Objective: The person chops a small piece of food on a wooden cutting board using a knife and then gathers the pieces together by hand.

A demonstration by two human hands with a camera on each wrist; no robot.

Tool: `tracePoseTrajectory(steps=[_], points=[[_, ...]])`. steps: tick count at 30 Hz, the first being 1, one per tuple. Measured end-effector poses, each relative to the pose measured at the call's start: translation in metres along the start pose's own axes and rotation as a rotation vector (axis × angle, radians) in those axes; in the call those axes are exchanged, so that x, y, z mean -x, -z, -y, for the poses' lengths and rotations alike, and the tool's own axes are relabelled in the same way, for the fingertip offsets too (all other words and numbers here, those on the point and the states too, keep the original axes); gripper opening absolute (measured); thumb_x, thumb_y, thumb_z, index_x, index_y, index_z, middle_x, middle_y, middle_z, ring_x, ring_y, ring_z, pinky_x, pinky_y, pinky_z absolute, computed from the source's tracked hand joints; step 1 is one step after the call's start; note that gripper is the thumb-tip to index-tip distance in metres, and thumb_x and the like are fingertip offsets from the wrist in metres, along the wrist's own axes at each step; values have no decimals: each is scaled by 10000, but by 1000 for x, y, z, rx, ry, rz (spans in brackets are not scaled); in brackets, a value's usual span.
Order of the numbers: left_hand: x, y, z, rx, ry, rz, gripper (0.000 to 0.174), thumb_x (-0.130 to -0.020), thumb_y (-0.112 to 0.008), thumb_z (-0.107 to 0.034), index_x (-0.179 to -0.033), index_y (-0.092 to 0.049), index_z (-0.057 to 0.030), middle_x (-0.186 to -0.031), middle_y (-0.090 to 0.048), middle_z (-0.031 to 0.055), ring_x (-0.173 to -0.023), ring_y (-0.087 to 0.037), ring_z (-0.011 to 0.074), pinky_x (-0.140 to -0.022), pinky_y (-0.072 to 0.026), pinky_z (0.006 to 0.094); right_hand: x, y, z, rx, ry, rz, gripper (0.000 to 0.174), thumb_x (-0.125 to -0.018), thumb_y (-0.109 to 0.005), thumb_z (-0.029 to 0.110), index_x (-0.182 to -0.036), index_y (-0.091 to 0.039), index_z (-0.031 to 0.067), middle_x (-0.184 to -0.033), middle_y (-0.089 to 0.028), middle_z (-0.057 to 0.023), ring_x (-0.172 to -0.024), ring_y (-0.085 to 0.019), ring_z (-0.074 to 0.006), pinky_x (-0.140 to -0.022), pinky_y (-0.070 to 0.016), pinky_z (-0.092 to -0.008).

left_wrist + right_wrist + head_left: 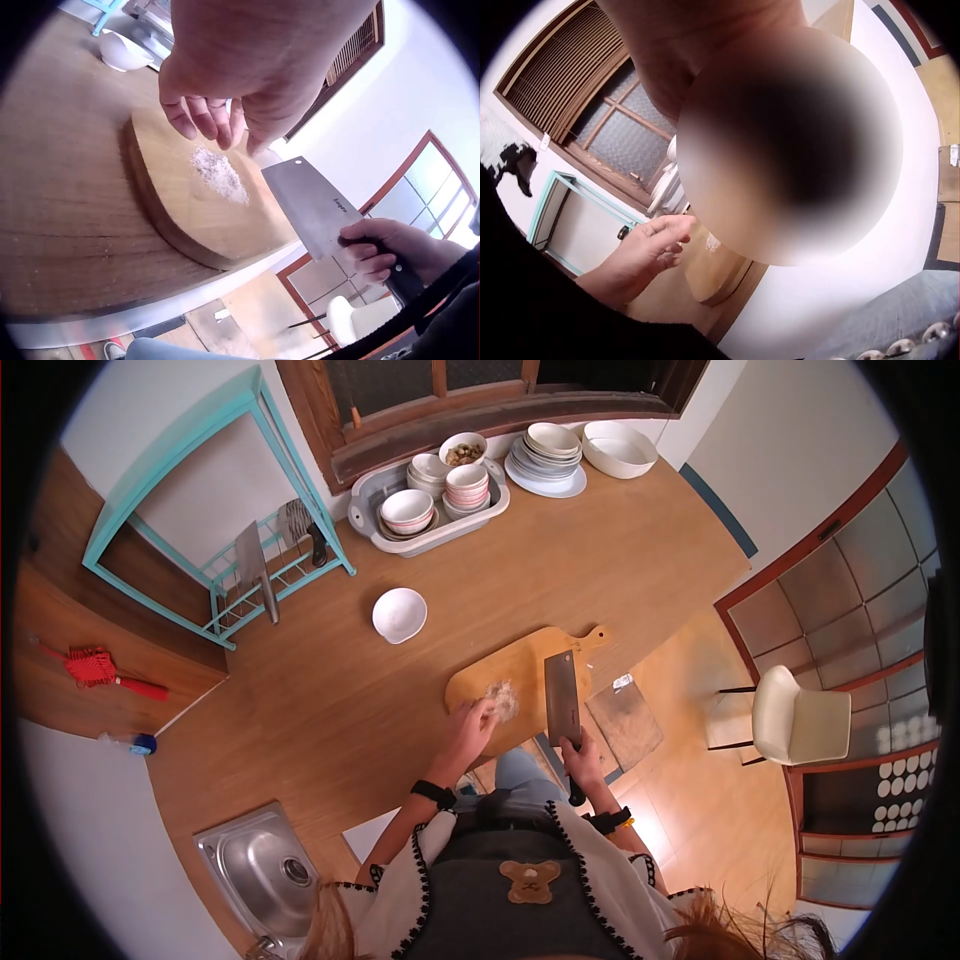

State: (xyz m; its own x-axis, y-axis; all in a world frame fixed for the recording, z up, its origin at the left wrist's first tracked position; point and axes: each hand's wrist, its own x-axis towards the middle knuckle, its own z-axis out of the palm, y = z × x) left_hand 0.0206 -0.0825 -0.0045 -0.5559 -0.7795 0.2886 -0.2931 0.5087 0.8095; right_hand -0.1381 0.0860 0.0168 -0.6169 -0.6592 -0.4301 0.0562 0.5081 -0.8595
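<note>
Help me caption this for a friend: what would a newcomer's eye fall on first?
Probably the broad cleaver, gripped in the right hand by the cutting board. Next, the small pale heap on that board, the left hand close above it. The turquoise rack also stands out, at the head view's upper left.

Left hand (474, 729) hangs loosely bent while right hand (583, 760) grips

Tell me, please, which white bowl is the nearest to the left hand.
It is the small white bowl standing alone on the brown wooden counter. The other bowls are farther back, in the grey-white plastic tub or beside it.
</note>
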Motion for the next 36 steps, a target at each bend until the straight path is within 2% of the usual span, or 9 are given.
tracePoseTrajectory(steps=[3, 7, 10, 12, 19, 25, 31, 34, 36], points=[[-4, 9, -10, -79, 281, 192, 218, -824, -638, -247, -749, -596, -46, -695, -593, 135, -727, -581, 291, -635, -463, 399, -20, 7, 3, 80, 14, 9, 254, -887, -546, 183, -1062, -514, 3, -643, -539, -42, -459, -498, -116, -402, -419, -274], [-13, -4, 0, -231, 271, 143, 216, -834, -634, -243, -760, -601, -43, -737, -597, 128, -701, -580, 291, -613, -462, 384, -43, 17, 25, 154, 37, 82, 277, -891, -558, 219, -1060, -526, 2, -658, -578, -68, -477, -521, -137, -428, -435, -297], [-24, -8, -14, -159, 27, -204, 204, -833, -632, -250, -765, -595, -62, -704, -598, 106, -650, -581, 293, -570, -457, 403, -67, 29, 26, 173, -7, 259, 272, -891, -571, 230, -1041, -528, 6, -631, -558, -52, -480, -508, -123, -423, -419, -284], [-26, -1, -23, -103, 375, -20, 202, -847, -618, -248, -777, -596, -60, -723, -601, 106, -713, -585, 289, -617, -466, 392, -82, 35, 25, 89, -50, 329, 263, -885, -598, 235, -1005, -540, 8, -615, -535, -32, -474, -485, -106, -415, -399, -269], [-31, -5, -23, -203, 330, -153, 194, -859, -612, -243, -827, -602, -52, -741, -595, 125, -714, -588, 273, -624, -458, 343, -118, 55, 31, -4, -95, 411, 250, -870, -636, 201, -984, -557, -7, -584, -509, -20, -435, -448, -88, -394, -379, -264], [-27, -14, -16, -303, 536, 44, 229, -883, -576, -275, -855, -610, -50, -761, -612, 135, -715, -593, 318, -631, -469, 399, -128, 64, 37, 172, -35, 436, 296, -854, -650, 238, -967, -585, -27, -580, -555, -51, -437, -515, -105, -396, -414, -279], [-38, -17, -24, -204, 719, -283, 324, -931, -503, -337, -869, -597, -34, -722, -608, 147, -695, -598, 320, -608, -457, 387, -144, 71, 35, 300, -39, 479, 333, -851, -657, 254, -927, -576, -60, -569, -567, -57, -445, -555, -126, -411, -457, -272], [-37, 1, -10, -152, 875, -194, 306, -940, -494, -313, -894, -590, -26, -702, -598, 132, -656, -595, 267, -600, -452, 357, -152, 73, 34, 325, -36, 488, 352, -843, -668, 284, -844, -602, -61, -564, -576, -59, -445, -555, -116, -414, -459, -270], [-38, 6, 8, -5, 856, -415, 269, -948, -503, -262, -866, -571, -14, -649, -543, 49, -587, -504, 116, -523, -401, 290, -156, 74, 31, 340, -19, 493, 319, -845, -668, 254, -871, -596, -56, -563, -570, -50, -447, -548, -107, -409, -453, -258]])
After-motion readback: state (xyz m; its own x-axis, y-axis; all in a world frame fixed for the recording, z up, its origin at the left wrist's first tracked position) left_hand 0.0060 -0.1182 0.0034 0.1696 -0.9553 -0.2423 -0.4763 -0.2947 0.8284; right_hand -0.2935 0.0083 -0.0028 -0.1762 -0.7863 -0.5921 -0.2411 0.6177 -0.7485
